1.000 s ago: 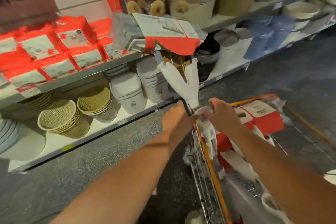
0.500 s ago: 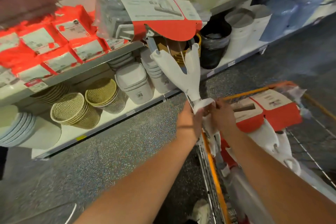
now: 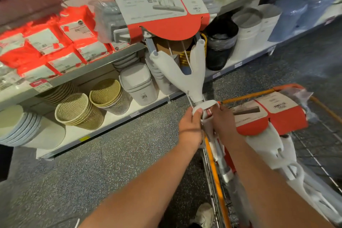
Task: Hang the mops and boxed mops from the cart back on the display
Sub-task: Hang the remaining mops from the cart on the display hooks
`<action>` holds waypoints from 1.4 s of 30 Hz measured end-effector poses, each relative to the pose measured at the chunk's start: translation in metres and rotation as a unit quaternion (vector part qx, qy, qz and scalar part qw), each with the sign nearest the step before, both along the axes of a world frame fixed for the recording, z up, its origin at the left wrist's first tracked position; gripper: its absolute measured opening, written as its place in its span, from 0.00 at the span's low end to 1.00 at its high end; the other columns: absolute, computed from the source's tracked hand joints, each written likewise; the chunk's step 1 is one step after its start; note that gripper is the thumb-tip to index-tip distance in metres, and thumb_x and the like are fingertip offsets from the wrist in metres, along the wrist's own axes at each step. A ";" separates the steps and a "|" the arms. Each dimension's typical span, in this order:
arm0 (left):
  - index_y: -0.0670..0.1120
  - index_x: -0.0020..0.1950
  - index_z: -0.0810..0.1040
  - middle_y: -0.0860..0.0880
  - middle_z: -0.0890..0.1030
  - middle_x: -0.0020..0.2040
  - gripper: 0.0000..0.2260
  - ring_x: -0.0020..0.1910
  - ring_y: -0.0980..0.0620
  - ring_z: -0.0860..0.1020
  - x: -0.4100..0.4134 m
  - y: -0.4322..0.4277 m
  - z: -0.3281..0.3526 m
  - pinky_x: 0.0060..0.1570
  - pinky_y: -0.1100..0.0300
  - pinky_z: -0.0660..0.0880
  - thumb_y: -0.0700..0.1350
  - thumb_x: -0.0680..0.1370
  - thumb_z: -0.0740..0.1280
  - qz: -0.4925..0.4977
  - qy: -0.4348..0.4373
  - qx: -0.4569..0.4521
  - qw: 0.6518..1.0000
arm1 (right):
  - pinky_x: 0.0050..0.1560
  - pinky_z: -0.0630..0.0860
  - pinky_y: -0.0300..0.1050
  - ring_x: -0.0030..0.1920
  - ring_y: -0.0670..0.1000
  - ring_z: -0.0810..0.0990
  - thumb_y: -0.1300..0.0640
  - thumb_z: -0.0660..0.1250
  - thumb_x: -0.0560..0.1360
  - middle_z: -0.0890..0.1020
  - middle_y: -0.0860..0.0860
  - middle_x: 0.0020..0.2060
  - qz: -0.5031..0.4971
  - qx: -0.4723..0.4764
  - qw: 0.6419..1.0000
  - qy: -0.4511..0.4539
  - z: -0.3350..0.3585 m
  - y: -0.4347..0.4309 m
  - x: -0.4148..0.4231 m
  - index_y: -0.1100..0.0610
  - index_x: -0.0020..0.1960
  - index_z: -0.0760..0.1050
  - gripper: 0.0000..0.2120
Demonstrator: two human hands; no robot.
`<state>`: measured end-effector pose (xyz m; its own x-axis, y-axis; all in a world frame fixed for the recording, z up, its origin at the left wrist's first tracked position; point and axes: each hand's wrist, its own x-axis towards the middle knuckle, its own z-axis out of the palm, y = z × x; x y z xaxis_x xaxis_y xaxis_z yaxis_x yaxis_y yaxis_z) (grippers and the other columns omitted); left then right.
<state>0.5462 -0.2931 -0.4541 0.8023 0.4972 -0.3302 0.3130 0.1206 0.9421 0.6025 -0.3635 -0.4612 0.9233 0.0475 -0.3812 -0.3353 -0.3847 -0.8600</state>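
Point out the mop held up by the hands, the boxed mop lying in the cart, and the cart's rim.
held mop (image 3: 185, 77), head view, on its white forked yoke.
boxed mop (image 3: 277, 111), head view, on its card sleeve.
cart (image 3: 214, 172), head view, on the orange side rail.

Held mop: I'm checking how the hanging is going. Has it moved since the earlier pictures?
Yes, slightly. Against the white lidded bin, the held mop has shifted left, and its fork is now closer to that bin.
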 end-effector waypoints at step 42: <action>0.52 0.47 0.80 0.58 0.83 0.38 0.12 0.39 0.67 0.79 -0.132 0.273 0.334 0.43 0.70 0.74 0.40 0.82 0.60 0.280 -0.459 0.093 0.838 | 0.34 0.67 0.45 0.28 0.43 0.70 0.49 0.64 0.77 0.76 0.46 0.24 0.100 0.251 0.872 -0.409 0.370 0.296 -0.134 0.53 0.29 0.76 0.19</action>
<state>0.4138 -0.0204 -0.1206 0.2987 0.8555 0.4230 -0.6108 -0.1692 0.7735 0.4688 -0.0670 -0.0916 0.8312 0.2096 0.5150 0.4987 0.1286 -0.8572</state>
